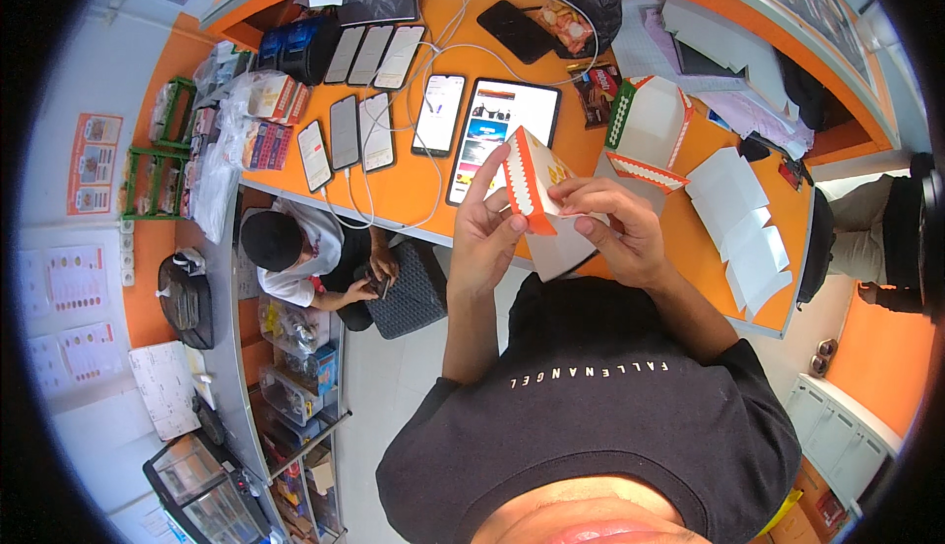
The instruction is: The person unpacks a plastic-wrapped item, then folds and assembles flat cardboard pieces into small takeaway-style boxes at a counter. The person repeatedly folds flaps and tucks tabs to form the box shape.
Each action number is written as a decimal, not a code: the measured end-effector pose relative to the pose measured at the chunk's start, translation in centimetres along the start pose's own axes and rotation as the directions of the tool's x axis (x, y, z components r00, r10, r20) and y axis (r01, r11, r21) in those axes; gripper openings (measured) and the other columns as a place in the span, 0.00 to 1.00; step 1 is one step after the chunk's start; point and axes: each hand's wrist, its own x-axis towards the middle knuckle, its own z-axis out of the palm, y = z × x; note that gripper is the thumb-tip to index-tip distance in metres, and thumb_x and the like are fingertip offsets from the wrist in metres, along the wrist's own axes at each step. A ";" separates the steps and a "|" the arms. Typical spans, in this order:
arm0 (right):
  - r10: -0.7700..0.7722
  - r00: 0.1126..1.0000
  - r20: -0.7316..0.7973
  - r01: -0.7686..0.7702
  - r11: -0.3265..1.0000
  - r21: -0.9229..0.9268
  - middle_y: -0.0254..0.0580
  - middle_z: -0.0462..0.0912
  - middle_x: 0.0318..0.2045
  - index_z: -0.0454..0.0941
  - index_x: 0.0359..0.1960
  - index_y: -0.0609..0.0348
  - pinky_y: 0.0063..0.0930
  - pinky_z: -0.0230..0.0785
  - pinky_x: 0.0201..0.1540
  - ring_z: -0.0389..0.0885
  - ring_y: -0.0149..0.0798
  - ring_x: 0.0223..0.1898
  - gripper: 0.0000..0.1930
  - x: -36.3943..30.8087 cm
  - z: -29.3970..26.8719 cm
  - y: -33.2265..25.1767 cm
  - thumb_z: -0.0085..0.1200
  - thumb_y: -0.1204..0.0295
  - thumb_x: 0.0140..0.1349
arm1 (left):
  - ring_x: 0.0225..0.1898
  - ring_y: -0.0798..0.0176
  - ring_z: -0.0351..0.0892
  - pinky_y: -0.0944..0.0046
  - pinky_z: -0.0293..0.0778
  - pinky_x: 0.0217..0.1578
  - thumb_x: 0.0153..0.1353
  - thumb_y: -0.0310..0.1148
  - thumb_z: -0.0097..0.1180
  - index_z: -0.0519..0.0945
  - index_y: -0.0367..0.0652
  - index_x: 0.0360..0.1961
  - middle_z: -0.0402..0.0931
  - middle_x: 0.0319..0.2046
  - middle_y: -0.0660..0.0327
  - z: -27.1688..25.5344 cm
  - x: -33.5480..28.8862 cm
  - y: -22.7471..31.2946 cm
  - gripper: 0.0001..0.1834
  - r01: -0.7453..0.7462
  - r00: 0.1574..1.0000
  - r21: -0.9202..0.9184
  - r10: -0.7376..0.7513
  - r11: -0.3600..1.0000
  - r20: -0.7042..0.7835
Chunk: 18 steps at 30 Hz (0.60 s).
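Above the front edge of the orange table I hold a small cardboard food box (532,175), white with an orange-red side and a scalloped white pattern. My left hand (484,239) grips its left side, thumb at the lower corner and fingers behind. At the box's right edge, the fingers of my right hand (620,224) are bent and pinch a flap. To the right stands a similar open food box (655,126) with green and red edges, its lid raised. An unfolded white carton blank (738,219) lies beyond it, near the table's right end.
A lit tablet (482,116) and several phones (438,111) with white cables cover the left of the orange table (413,190). A black phone (514,32) and papers (689,47) lie at the back. Someone in a black cap (271,239) sits low at left; another person (876,229) stands right.
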 end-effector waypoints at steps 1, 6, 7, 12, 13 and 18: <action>0.014 1.000 0.003 -0.014 1.000 -0.002 0.52 0.83 0.45 0.78 0.45 0.66 0.37 0.74 0.55 0.82 0.47 0.52 0.06 0.0 0.0 -0.1 0.54 0.78 0.69 | 0.54 0.60 0.81 0.61 0.79 0.49 0.59 0.21 0.66 0.51 0.39 0.75 0.81 0.52 0.47 0.3 0.1 0.0 0.47 0.009 1.000 -0.009 -0.009 1.000 -0.025; 0.088 0.996 -0.009 -0.087 0.990 0.111 0.49 0.84 0.48 0.79 0.46 0.64 0.34 0.73 0.53 0.82 0.43 0.50 0.09 -0.4 0.2 0.1 0.56 0.81 0.65 | 0.43 0.64 0.84 0.67 0.80 0.41 0.57 0.18 0.66 0.52 0.41 0.75 0.84 0.46 0.52 0.7 0.4 -0.3 0.48 0.024 0.994 -0.037 -0.028 0.999 -0.109; 0.102 0.995 -0.007 -0.100 0.987 0.129 0.49 0.84 0.48 0.79 0.46 0.64 0.34 0.73 0.53 0.82 0.43 0.50 0.09 -0.4 0.3 0.1 0.55 0.81 0.65 | 0.37 0.66 0.84 0.68 0.79 0.38 0.56 0.16 0.65 0.63 0.41 0.69 0.84 0.42 0.55 0.7 0.4 -0.2 0.40 0.018 0.986 0.054 -0.009 0.998 -0.164; 0.070 0.997 0.013 -0.071 0.992 0.100 0.48 0.83 0.48 0.79 0.47 0.64 0.34 0.73 0.52 0.82 0.42 0.50 0.10 -0.3 0.1 0.1 0.55 0.82 0.66 | 0.36 0.65 0.84 0.66 0.79 0.37 0.55 0.14 0.65 0.77 0.40 0.48 0.83 0.37 0.57 0.6 0.3 0.1 0.20 -0.034 0.971 0.358 0.116 0.933 -0.210; 0.071 0.997 0.013 -0.072 0.992 0.104 0.48 0.83 0.48 0.79 0.47 0.63 0.34 0.73 0.52 0.82 0.42 0.50 0.10 -0.3 0.0 0.1 0.55 0.82 0.66 | 0.37 0.65 0.84 0.66 0.80 0.38 0.55 0.14 0.65 0.78 0.39 0.45 0.83 0.37 0.57 1.0 0.3 0.2 0.17 -0.055 0.962 0.400 0.155 0.915 -0.223; 0.132 0.991 -0.011 -0.129 0.984 0.125 0.47 0.84 0.47 0.79 0.48 0.64 0.31 0.74 0.53 0.82 0.38 0.50 0.10 -0.5 0.1 0.0 0.56 0.82 0.65 | 0.42 0.65 0.83 0.66 0.79 0.43 0.56 0.14 0.64 0.77 0.39 0.47 0.82 0.37 0.58 0.3 0.1 -0.6 0.18 -0.083 0.966 0.216 0.132 0.973 -0.222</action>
